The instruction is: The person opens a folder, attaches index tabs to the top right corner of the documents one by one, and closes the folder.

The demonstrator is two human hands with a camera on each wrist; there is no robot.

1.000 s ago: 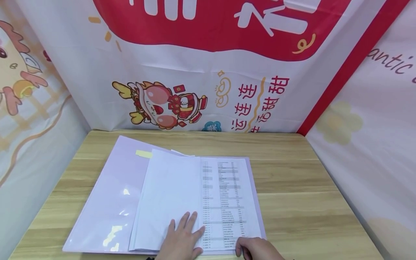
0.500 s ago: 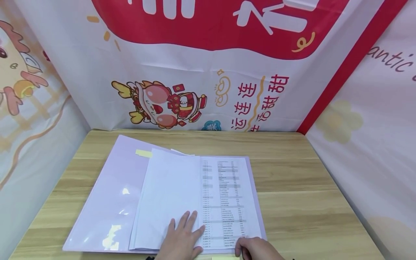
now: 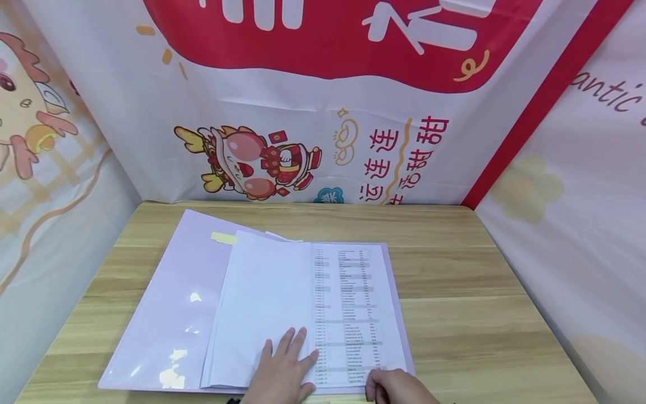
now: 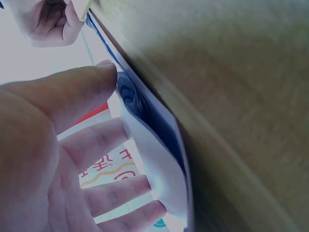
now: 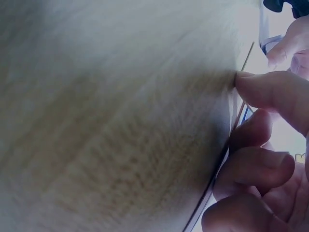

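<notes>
A lilac folder (image 3: 161, 314) lies open on the table, with a white blank page (image 3: 267, 286) turned to the left and a printed list page (image 3: 353, 303) on the right. My left hand (image 3: 282, 367) rests with spread fingers on the blank page near the fold. At the folder's lower right corner, my right hand (image 3: 398, 387) has curled fingers and pinches a pale yellow sticky note (image 4: 84, 8). In the right wrist view the note appears edge-on at the thumb. Another yellow sticky note (image 3: 224, 238) sticks out from the blank page's upper left edge.
The wooden table (image 3: 464, 314) extends to the right of the folder and behind it. A printed cloth backdrop (image 3: 303, 101) hangs along the table's back edge, and cloth walls (image 3: 580, 235) stand on both sides.
The yellow sticky note came into the head view's bottom edge half a second ago and has since dropped back to a thin sliver. Both hands stay almost in place.
</notes>
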